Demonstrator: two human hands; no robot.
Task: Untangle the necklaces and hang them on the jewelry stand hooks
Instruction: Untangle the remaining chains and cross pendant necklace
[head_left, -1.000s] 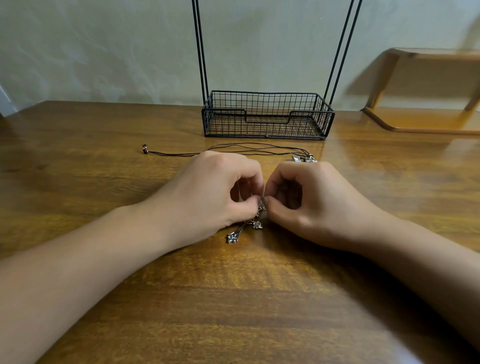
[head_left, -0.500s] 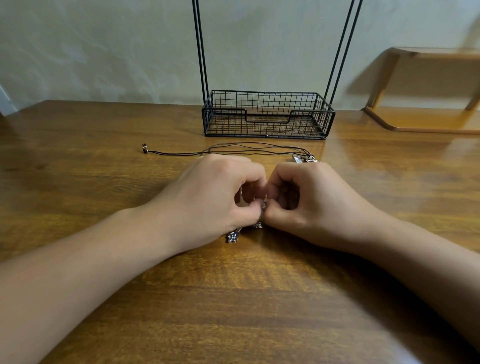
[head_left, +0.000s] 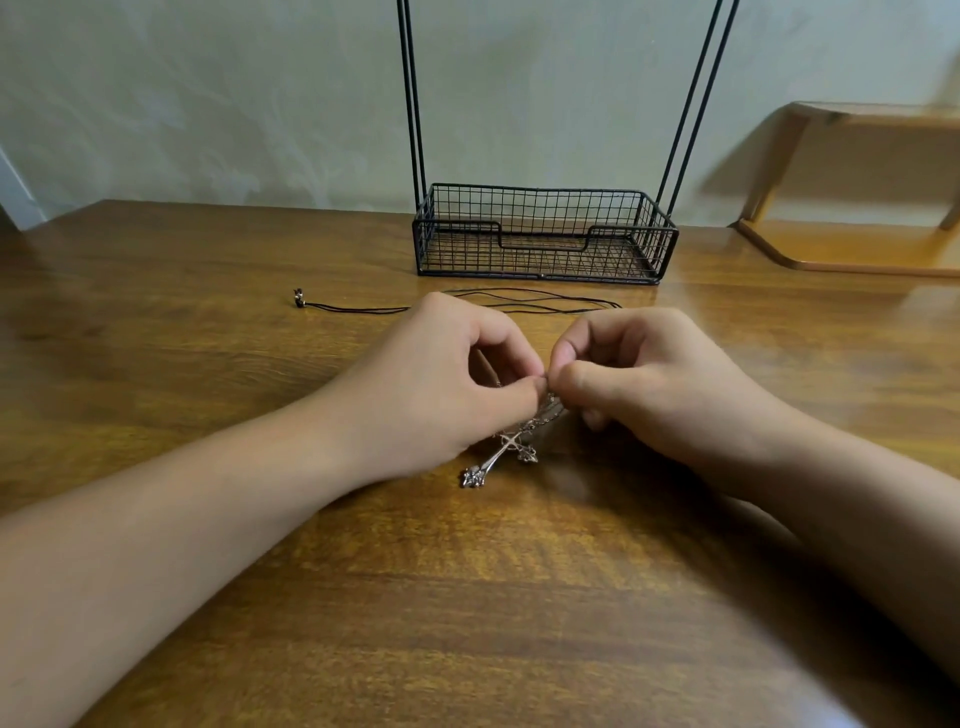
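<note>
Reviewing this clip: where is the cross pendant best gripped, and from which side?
Probably the long lower arm of the cross pendant, pinched from above across its thin shaft. It lies flat on the table, pointing toward the person, clear of both hands.

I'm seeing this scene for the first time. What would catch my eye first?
Two hands meet mid-table: the left hand and right hand pinch the chain above a silver cross pendant. Behind them black cords trail across the wooden table, before the black wire stand.

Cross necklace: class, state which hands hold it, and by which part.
Both the left hand and right hand pinch the cross necklace by its chain, just above the pendant.
</note>
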